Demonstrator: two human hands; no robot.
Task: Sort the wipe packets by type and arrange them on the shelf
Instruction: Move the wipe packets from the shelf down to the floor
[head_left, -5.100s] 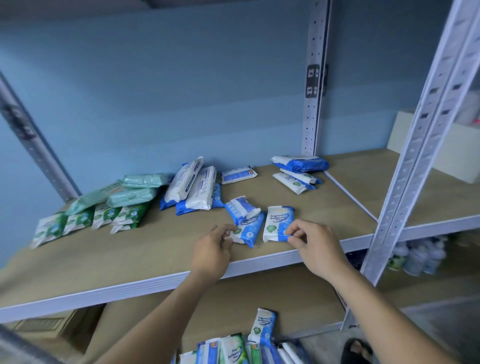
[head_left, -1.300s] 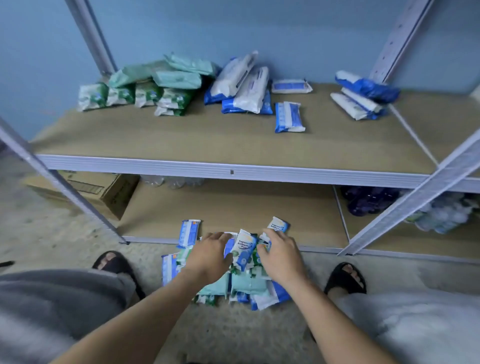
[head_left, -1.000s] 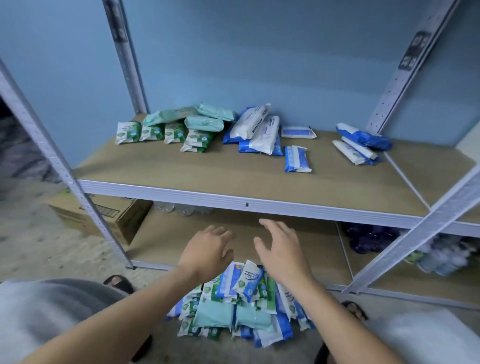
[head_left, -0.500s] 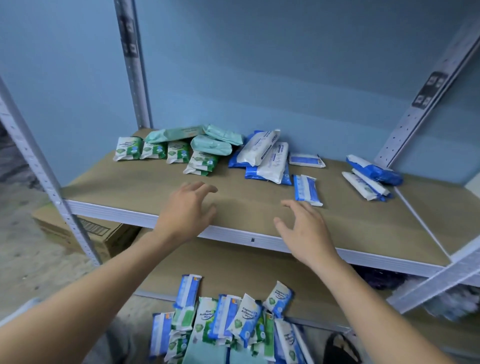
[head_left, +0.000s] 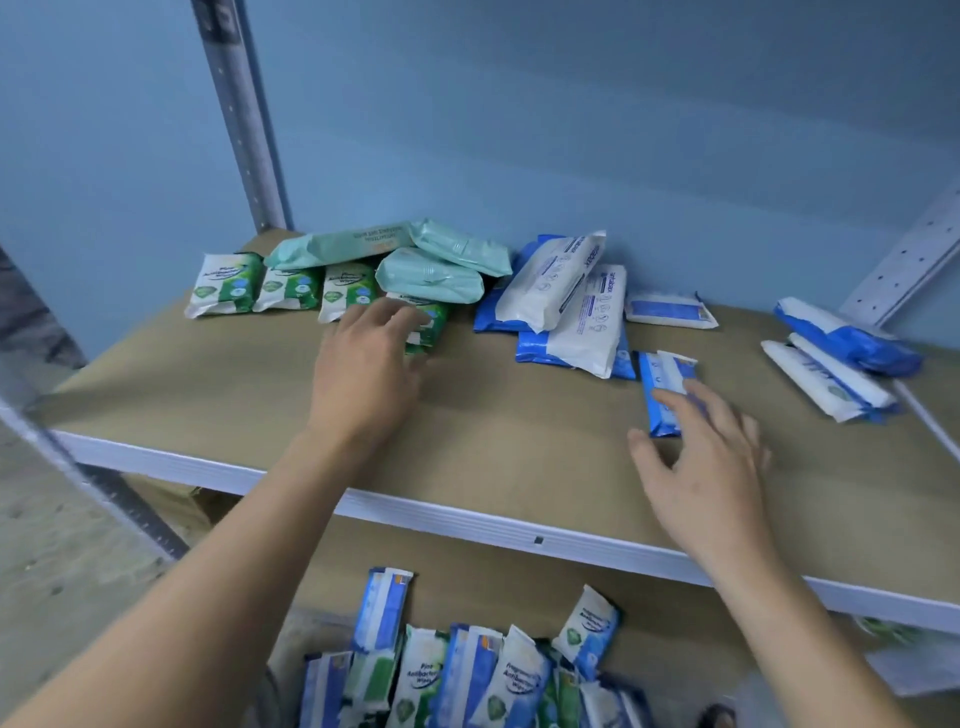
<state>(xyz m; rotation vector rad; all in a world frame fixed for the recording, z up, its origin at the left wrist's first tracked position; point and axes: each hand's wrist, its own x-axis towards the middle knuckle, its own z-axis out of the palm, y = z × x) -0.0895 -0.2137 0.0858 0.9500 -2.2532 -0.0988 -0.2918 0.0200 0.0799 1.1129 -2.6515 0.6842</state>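
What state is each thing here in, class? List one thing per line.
left hand, open, fingers reaching onto front green packet
right hand, open, fingertips over small blue packet
mint packs, stacked atop green row
large white-blue packs, leaning, overlapping
right-end blue packs, piled loosely
unsorted packets, heaped below the shelf

both forearms reaching forward, left hand (head_left: 366, 371) fingers extended, right hand (head_left: 709, 457) fingers spread, palms down
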